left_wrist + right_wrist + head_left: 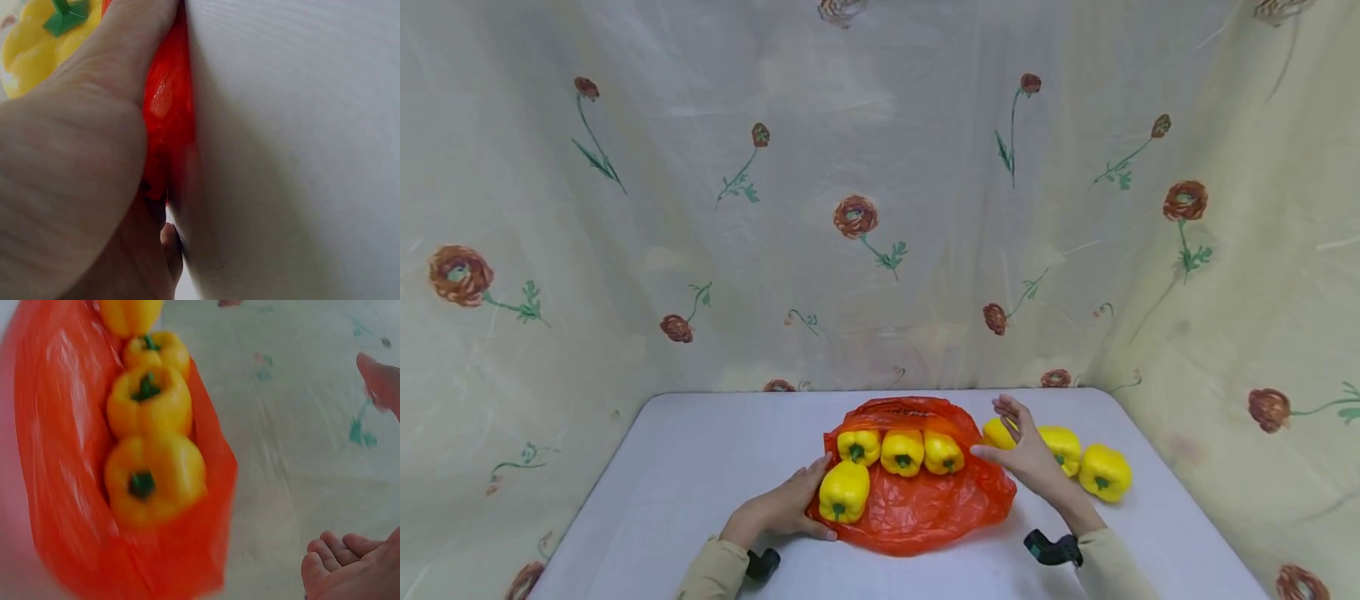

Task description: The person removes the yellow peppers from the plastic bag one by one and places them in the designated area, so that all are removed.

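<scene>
A red plastic bag (917, 517) lies on the table with three yellow bell peppers (902, 452) in a row across its mouth. Another yellow pepper (844, 492) rests at the bag's front left. My left hand (786, 504) lies against the left edge of the bag beside that pepper, thumb extended; in the left wrist view the hand (69, 169) touches the red plastic (169, 106). My right hand (1036, 458) is at the bag's right side, fingers spread and holding nothing. The right wrist view shows the hand (356, 569) apart from the peppers (150, 403).
Right of the bag, three more yellow peppers (1103, 472) stand on the white table (700, 450), one partly behind my right hand. A flowered curtain (925, 292) hangs behind the table and on both sides.
</scene>
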Motion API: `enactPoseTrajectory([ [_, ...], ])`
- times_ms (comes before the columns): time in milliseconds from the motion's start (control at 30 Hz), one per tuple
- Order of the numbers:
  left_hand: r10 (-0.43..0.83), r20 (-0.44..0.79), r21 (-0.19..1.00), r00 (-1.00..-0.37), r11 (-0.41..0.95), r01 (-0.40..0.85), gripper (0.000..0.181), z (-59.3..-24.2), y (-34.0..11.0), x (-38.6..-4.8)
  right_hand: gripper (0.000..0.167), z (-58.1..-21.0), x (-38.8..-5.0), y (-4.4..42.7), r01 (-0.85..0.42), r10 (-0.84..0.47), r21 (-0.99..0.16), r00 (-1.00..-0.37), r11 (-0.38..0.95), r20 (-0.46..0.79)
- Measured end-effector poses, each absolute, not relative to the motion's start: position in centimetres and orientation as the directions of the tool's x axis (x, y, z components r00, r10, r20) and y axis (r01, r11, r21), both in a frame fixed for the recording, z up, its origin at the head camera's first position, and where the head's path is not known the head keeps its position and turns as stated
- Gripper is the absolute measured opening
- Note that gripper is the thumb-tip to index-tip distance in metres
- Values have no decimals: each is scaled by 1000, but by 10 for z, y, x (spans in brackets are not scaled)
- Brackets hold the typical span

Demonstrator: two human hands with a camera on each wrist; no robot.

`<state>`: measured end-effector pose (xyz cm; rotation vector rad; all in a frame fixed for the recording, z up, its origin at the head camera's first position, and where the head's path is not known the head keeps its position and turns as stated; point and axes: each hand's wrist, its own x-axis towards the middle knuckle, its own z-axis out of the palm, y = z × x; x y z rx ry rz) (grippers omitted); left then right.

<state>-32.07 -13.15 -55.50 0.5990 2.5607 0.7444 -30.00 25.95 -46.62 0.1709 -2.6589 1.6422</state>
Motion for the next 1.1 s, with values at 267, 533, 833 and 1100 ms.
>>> enactPoseTrajectory([
  [267, 511, -250, 572, -822, 764, 300, 121, -558, -131, -322, 98, -479, -297, 199, -98, -202, -932, -979, 349, 27],
  [533, 503, -257, 579, -826, 764, 285, 121, -556, -131, -321, 96, -494, -297, 155, -105, -304, -940, -953, 324, 1],
  [833, 503, -251, 581, -827, 762, 287, 120, -555, -132, -321, 87, -513, -295, 119, -118, -366, -930, -930, 348, -19],
  [1100, 511, -252, 580, -822, 759, 294, 119, -557, -132, -322, 93, -527, -294, 104, -73, -363, -918, -928, 390, -80],
])
